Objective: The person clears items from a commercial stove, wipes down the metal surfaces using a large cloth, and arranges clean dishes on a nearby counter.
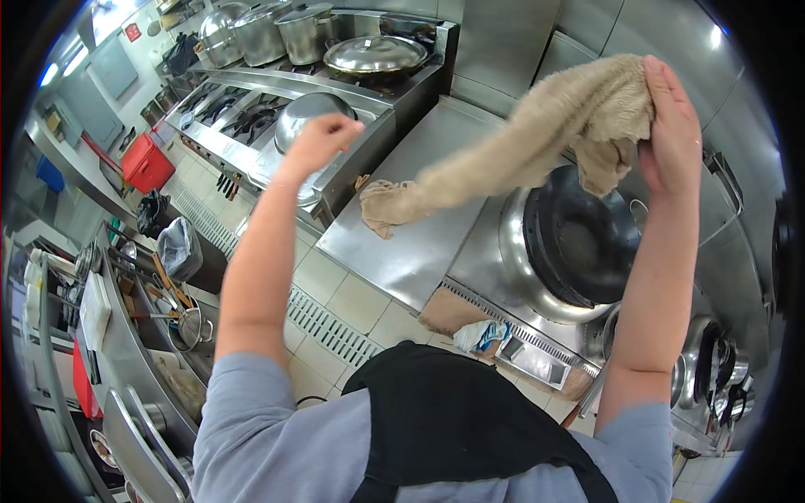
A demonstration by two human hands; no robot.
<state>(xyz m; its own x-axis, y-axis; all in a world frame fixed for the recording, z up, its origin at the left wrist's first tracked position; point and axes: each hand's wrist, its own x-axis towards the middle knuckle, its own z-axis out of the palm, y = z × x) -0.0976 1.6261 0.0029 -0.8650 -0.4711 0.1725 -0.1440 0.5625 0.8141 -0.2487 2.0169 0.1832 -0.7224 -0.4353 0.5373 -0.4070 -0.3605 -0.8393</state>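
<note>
A long beige towel (541, 132) hangs from my raised right hand (673, 126), gripped between thumb and fingers at its upper end. It is blurred along its middle, and its far end droops over a bare stainless steel counter (402, 251). Beneath the towel and my right hand, a black wok (585, 245) rests in a round steel ring. My left hand (324, 141) is up in front of an overturned metal bowl (302, 116) on the range. Its fingers are curled in, and I see nothing in them.
Stockpots (305, 38) and a lidded pan (377, 53) stand at the back of the gas range (239, 113). Below the wok, a crumpled white-and-blue cloth (481, 335) lies by a drain grate. Bins, including a bagged one (179, 248), and a utensil shelf (151, 295) line the left.
</note>
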